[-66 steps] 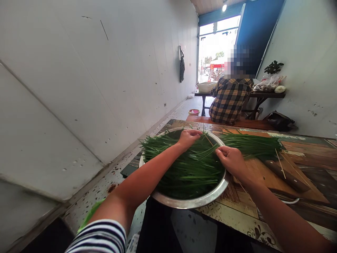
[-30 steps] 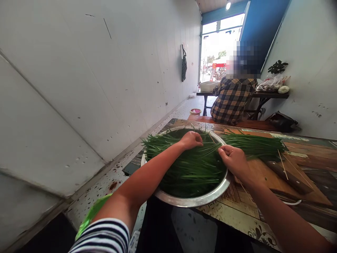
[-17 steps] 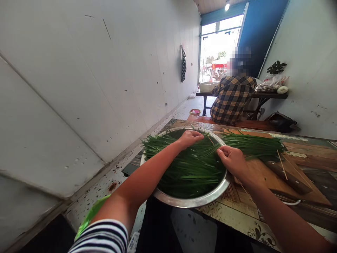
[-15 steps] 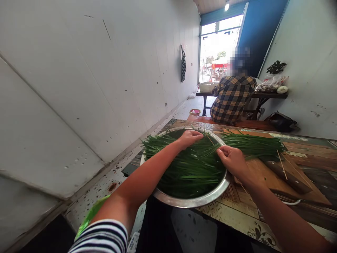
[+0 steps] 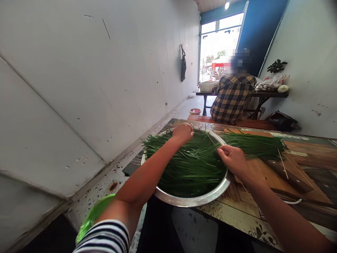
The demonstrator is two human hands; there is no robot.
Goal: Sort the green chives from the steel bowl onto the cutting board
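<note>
A wide metal basin (image 5: 184,202) is heaped with long green garlic chives (image 5: 189,172). Over its far side my left hand (image 5: 183,133) is closed, its fingertips curled downward; whatever they pinch is hidden. At the right rim my right hand (image 5: 232,157) pinches the ends of some chives, whose blades run leftward across the basin. A thin bamboo skewer (image 5: 211,138) slants by the far right rim. Right of the basin a bundle of chives (image 5: 255,144) lies across a wooden board.
A knife (image 5: 289,177) rests on the wooden cutting board (image 5: 265,175), with a skewer (image 5: 282,163) near it. More skewers (image 5: 233,191) lie beside the basin. A green bag-lined bin (image 5: 92,218) stands at lower left. Ahead, a person in a plaid shirt (image 5: 233,98) sits at another table.
My left hand has moved left, away from my right hand, and its fingers have curled in. My right hand has stayed at the rim.
</note>
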